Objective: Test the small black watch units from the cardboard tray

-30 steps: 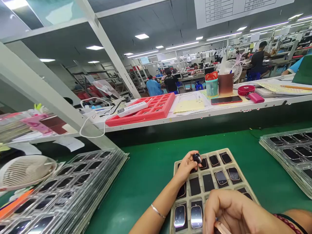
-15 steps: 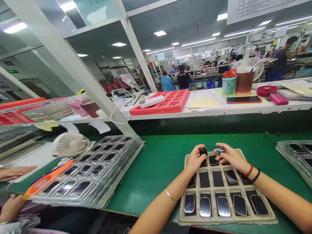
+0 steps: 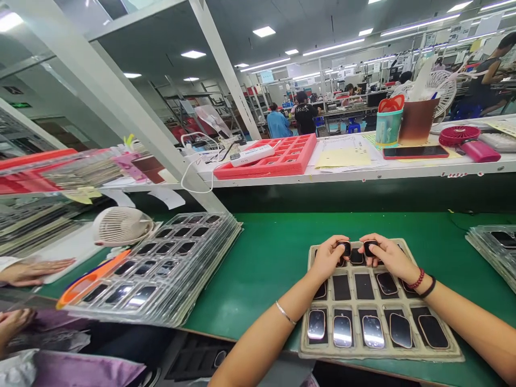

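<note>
My left hand (image 3: pixel 331 257) is closed on a dark smartwatch screen with a thin gold rim (image 3: pixel 344 248), held over the back row of a beige tray (image 3: pixel 379 353). In my right hand (image 3: pixel 387 255) is a similar watch screen (image 3: pixel 370 247), pinched between thumb and fingers. Between the hands, another watch screen (image 3: pixel 357 257) lies in its compartment. Several screens fill the front row, such as one glossy piece (image 3: pixel 373 331). In the middle row, two compartments hold only a dark pad (image 3: pixel 342 287). My hands partly hide the back row.
To the left stands a stack of clear plastic trays (image 3: pixel 193 274) with screens. More clear trays (image 3: pixel 494 252) are at the right edge. A white fan (image 3: pixel 123 227) and a co-worker's hand (image 3: pixel 40 270) are farther left. A shelf behind bears a red tray (image 3: pixel 278 161), cup (image 3: pixel 389 128) and phone (image 3: pixel 415 152).
The screen in my right hand has tilted, its face turning from glossy grey to dark. Both hands still hold their pieces above the tray. The view has shifted slightly; the co-worker's hand reaches farther in.
</note>
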